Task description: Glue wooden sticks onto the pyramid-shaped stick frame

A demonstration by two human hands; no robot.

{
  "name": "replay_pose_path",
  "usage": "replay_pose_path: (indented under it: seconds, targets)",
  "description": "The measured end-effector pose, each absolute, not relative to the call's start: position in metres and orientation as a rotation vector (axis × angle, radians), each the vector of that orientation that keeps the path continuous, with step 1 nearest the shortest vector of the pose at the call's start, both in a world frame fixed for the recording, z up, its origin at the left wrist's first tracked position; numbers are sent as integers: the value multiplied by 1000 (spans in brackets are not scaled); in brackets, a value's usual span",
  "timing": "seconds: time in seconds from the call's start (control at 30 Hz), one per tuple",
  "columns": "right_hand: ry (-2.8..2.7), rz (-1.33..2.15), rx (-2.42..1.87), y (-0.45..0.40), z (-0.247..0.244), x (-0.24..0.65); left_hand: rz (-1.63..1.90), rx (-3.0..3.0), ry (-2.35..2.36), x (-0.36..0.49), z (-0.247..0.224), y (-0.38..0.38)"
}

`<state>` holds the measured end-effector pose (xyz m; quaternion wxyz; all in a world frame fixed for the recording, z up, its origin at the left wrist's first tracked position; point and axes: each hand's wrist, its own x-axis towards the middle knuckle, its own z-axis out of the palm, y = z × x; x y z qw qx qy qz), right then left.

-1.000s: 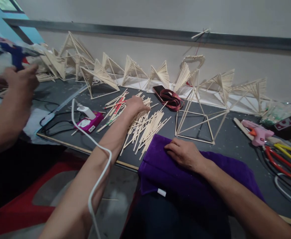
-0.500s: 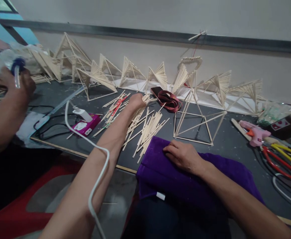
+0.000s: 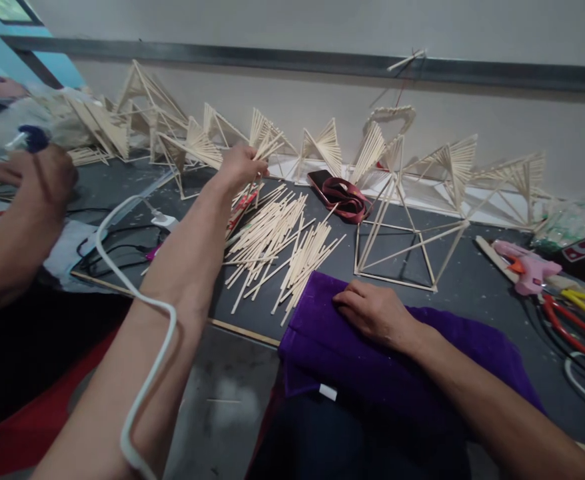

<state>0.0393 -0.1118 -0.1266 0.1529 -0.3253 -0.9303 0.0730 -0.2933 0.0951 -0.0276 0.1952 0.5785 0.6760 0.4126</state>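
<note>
My left hand (image 3: 240, 165) is raised over the back of the table, closed round a small bunch of thin wooden sticks (image 3: 271, 148) whose ends poke out to the right. Below it lies a loose pile of wooden sticks (image 3: 265, 230), with a smaller heap (image 3: 314, 252) beside it. A red-marked bundle (image 3: 242, 205) shows partly behind my left wrist. On a folded purple cloth (image 3: 307, 320) at the table's front edge rests my right hand (image 3: 372, 310), fingers curled in and no object visible in them. A white cable (image 3: 160, 347) lies across my left forearm.
Fan-shaped stick structures (image 3: 325, 148) line the wall, and an open stick frame (image 3: 397, 250) stands right of centre. A phone with a maroon strap (image 3: 342, 198) lies between. At right are a pink glue gun (image 3: 527, 267) and red-handled tool (image 3: 572, 327). A co-worker's hand (image 3: 47, 173) is at left.
My left hand has lifted from the stick pile and moved left and back, now with a bunch of sticks in it. My right hand stays on the cloth. The view has shifted slightly.
</note>
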Motion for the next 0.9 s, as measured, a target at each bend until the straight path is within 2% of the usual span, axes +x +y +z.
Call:
replay_pose_path:
  seconds: [0.23,0.43,0.53,0.73,0.9]
  targets:
    - [-2680,212,-949,-112,-124,38,1291,1395,1568,-286,-27,84]
    - [-2659,280,-976,-114,-126,43,1509,1469,1511,-284,-51,80]
    - [-2705,315,-986,-115,-110,40,1548,1519,1483,-290,-53,78]
    - [-2890,-53,-917,-94,-49,-36,1447,1498,1443,-297,-41,68]
    - [-2961,-192,-894,-63,-56,-106,1384,1583,1511,-296,-41,51]
